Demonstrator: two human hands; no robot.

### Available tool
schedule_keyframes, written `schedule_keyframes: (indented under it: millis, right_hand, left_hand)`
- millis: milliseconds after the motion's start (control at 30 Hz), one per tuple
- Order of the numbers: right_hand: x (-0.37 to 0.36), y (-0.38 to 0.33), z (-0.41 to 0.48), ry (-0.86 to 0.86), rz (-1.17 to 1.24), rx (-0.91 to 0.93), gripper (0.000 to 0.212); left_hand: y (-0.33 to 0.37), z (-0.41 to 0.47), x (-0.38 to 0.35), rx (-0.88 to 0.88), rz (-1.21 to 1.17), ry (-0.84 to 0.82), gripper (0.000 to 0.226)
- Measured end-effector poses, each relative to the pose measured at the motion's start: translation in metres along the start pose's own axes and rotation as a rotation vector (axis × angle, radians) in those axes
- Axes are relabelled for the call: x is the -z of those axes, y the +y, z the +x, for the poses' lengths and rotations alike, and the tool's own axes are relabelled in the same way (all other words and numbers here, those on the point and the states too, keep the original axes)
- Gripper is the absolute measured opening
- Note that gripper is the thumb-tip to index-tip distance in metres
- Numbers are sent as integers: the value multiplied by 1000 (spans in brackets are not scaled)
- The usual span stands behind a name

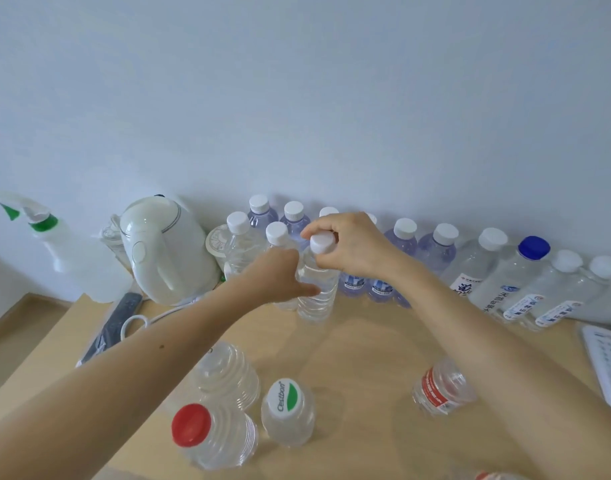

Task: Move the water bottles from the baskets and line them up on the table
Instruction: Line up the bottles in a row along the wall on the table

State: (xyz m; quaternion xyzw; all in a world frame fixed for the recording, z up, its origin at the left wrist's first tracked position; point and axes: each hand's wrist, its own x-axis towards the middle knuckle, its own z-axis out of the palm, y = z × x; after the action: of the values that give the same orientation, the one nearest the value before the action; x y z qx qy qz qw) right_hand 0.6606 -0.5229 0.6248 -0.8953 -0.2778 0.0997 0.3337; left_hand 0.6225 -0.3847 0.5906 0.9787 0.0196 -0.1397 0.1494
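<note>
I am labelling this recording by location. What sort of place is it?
Probably a room in a home or small office: a light wooden table against a plain wall, holding a white electric kettle and a spray bottle beside rows of water bottles.

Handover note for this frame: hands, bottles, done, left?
Right hand pinches the cap of the clear bottle; left hand holds its body. It is upright, base at the table, before the wall row.
Done: long row of bottles lined up along the wall.
Left: line this one up, then the loose red-cap bottle, Cestbon bottle, ribbed bottle and red-label bottle nearer the front. Baskets not in view.
</note>
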Motion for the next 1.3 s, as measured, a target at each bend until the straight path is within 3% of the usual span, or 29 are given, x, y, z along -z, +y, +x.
schedule_keyframes:
  millis: [233, 633, 800, 933, 1300]
  right_hand:
    - [-11, 10, 17, -72, -69, 34, 39]
    - [-13, 24, 21, -61, -14, 98, 35]
    - [-12, 19, 8, -45, -47, 29, 46]
    - [0, 10, -16, 56, -22, -63, 50]
    - [20, -4, -94, 137, -139, -197, 42]
  left_hand:
    - [-7, 13, -10, 3, 139, 50, 56]
    - [-14, 19, -6, -19, -10, -240, 38]
    - [-8, 3, 2, -10, 4, -343, 52]
    - [-5, -15, 14, -78, -70, -304, 59]
    - [8, -68, 16, -296, -273, -78, 50]
